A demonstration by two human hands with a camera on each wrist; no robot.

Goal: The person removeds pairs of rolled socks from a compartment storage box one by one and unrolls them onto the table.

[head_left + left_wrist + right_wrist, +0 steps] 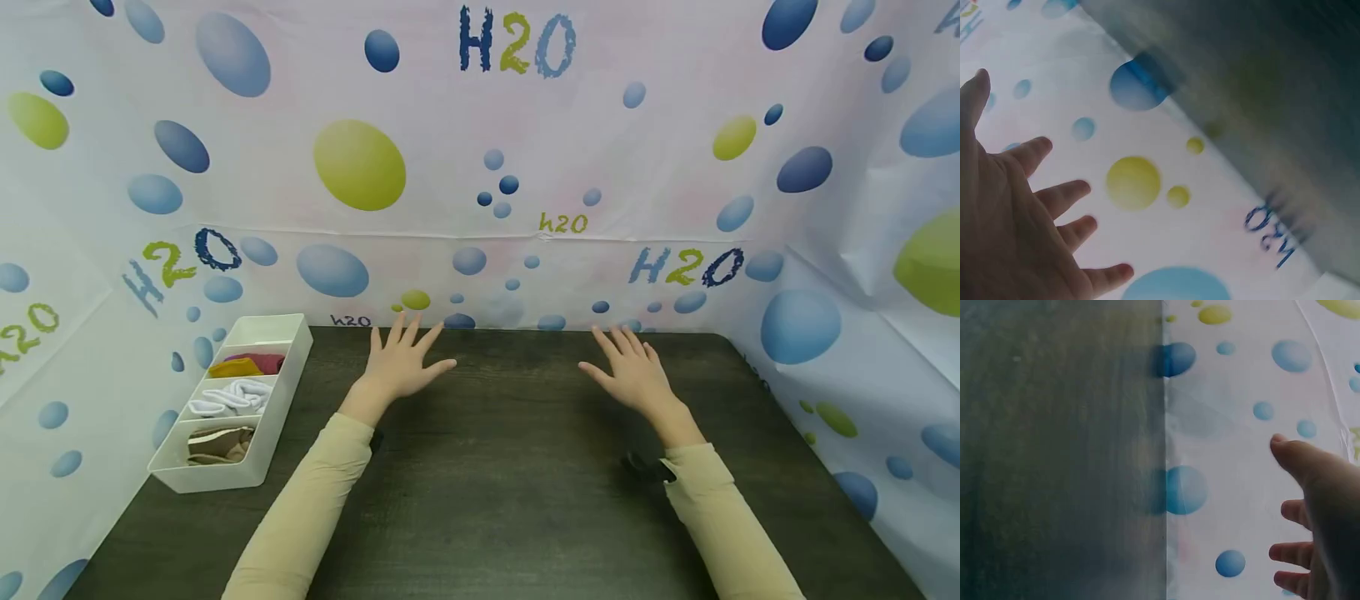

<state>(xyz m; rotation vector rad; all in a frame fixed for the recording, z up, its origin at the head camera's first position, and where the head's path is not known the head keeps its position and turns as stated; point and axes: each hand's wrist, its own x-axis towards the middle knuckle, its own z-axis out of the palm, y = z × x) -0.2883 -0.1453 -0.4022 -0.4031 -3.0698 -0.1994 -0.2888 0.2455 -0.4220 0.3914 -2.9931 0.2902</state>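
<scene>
Two pale yellow sleeves (300, 508) reach in from the bottom edge of the head view, one on each side, angled towards each other over a dark, wood-grained table (510, 500). By each cuff sits a dark object (648, 468), too blurred to make out.

Beyond the cuffs, both bare hands are raised near the table's far edge, well apart from each other. Left hand (397, 362): fingers straight and fanned wide, thumb stretched out towards the middle, nothing held. Right hand (633, 375): fingers extended, thumb likewise pointing inward, nothing held. The left wrist view shows the palm with all five digits spread; the right wrist view catches the thumb and three fingers, partly cut off by the picture's side.

On the left side of the table — nearer the left hand than the right, and touched by neither — stands a long white box (206, 478) divided into compartments in a row. Its nearest compartment holds folded brown cloth (219, 446) with a pale stripe; the next, bunched white cloth (232, 398); the one after that, mustard cloth (235, 367) beside dark red cloth (264, 362).

Behind and around the table hangs a white sheet (450, 125) printed with blue and lime-green ovals — and with "H2O" lettering (517, 42) in several sizes.
</scene>
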